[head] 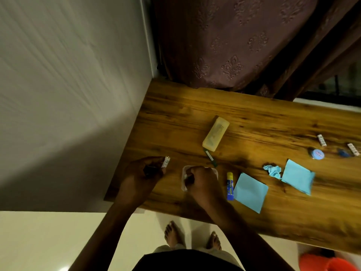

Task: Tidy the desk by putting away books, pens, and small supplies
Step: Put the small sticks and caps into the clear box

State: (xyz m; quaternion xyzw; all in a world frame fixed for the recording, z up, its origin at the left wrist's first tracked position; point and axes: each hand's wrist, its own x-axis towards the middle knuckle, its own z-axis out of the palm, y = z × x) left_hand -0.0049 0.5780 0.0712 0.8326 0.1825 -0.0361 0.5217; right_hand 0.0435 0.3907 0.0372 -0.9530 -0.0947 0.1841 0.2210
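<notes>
My left hand [145, 171] pinches a small white eraser [166, 162] above the left end of the wooden desk [254, 118]; something dark lies in its palm. My right hand [201, 179] is curled over a small clear plastic container [183, 177] and holds a small pale item inside it. A blue and yellow glue stick [230, 186] lies just right of that hand. Two light blue paper squares [250, 192] [297, 176] and a crumpled blue paper [272, 170] lie further right. A translucent yellow pencil box [215, 134] sits behind, with a green pen [210, 156] at its near end.
At the right end of the desk lie two small white erasers [322, 140] [353, 149], a round blue tin [316, 153] and a small blue object [343, 153]. A wall stands to the left, a curtain [224, 45] behind. An orange object [328, 263] sits on the floor, lower right.
</notes>
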